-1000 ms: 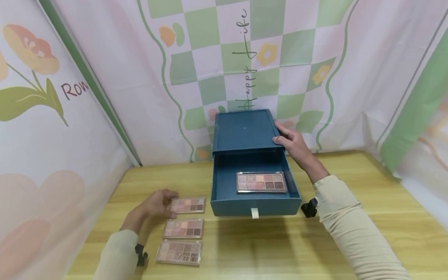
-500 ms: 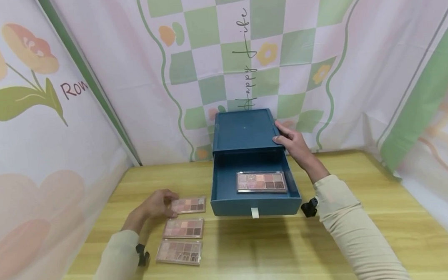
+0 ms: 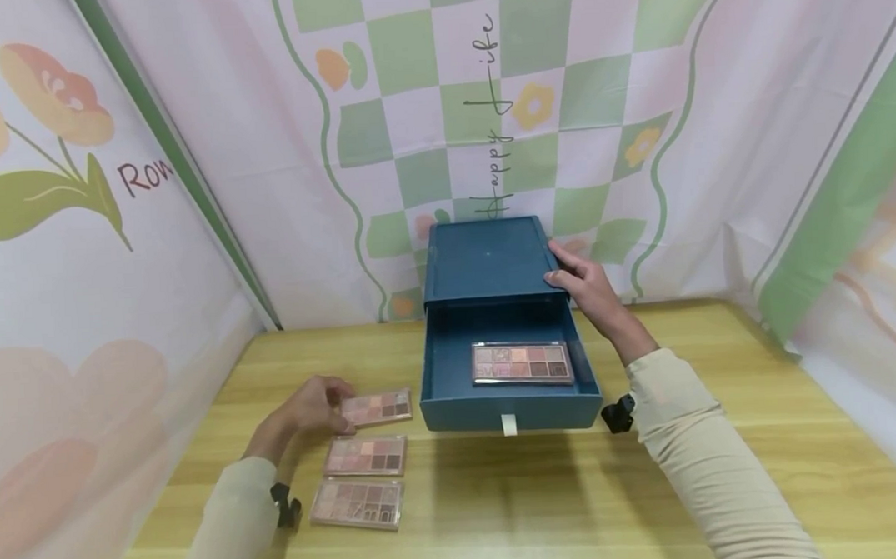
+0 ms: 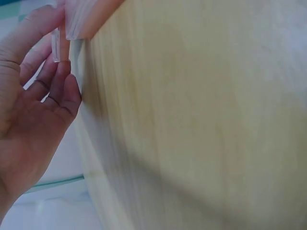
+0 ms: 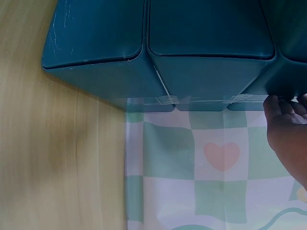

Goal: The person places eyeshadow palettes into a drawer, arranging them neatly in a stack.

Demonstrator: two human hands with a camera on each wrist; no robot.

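My left hand (image 3: 314,406) pinches the left end of an eyeshadow palette (image 3: 382,407), the farthest of a column of three on the table. In the left wrist view, thumb and fingers hold the clear-edged palette (image 4: 79,21), part of it out of frame. My right hand (image 3: 585,292) rests against the upper right edge of a dark blue drawer box (image 3: 485,261). Its fingers touch the box's side in the right wrist view. The top drawer (image 3: 454,414) is pulled out, with another eyeshadow palette (image 3: 523,364) lying inside toward its right.
Below the held one lie a second palette (image 3: 365,456) and a third palette (image 3: 357,504) on the wooden table (image 3: 653,496). The right wrist view shows stacked blue drawer units (image 5: 206,28). A printed curtain (image 3: 412,139) hangs close behind the box.
The held palette has turned slightly, its right end now a little higher in view. The right hand, the box and the drawer stay as they were.
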